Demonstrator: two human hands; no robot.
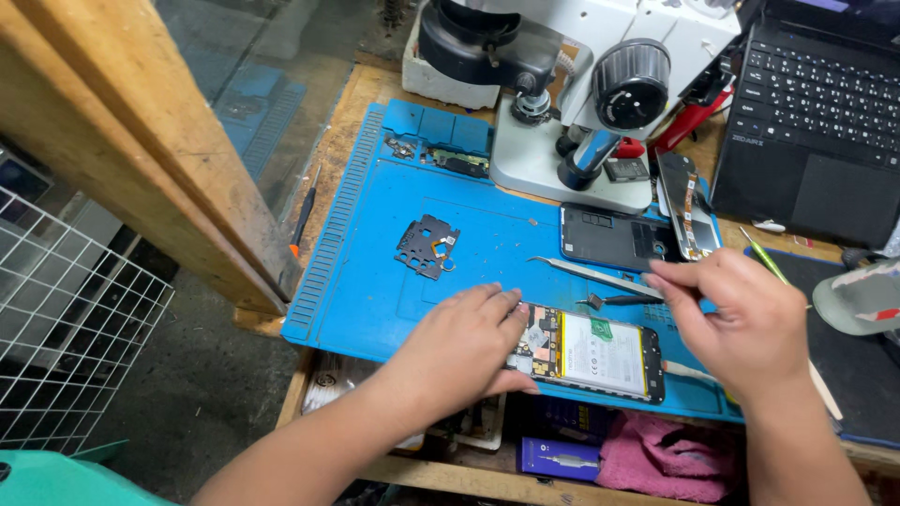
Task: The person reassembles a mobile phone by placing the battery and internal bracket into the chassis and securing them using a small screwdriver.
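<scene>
An opened phone (pixel 591 354) lies on the blue work mat (pixel 375 281), its battery and circuit board showing. My left hand (pixel 459 351) rests flat on the phone's left end, fingers together. My right hand (pixel 741 319) hovers over the phone's right end and pinches metal tweezers (pixel 591 274), whose tips point left across the mat. A black plastic shield piece (pixel 427 246) lies loose on the mat to the upper left.
A white microscope (pixel 581 84) stands at the back, with a black phone frame (pixel 609 236) and a second phone part (pixel 689 206) near its base. A black laptop (pixel 816 112) sits at right. A pink cloth (pixel 656 454) lies on the lower shelf.
</scene>
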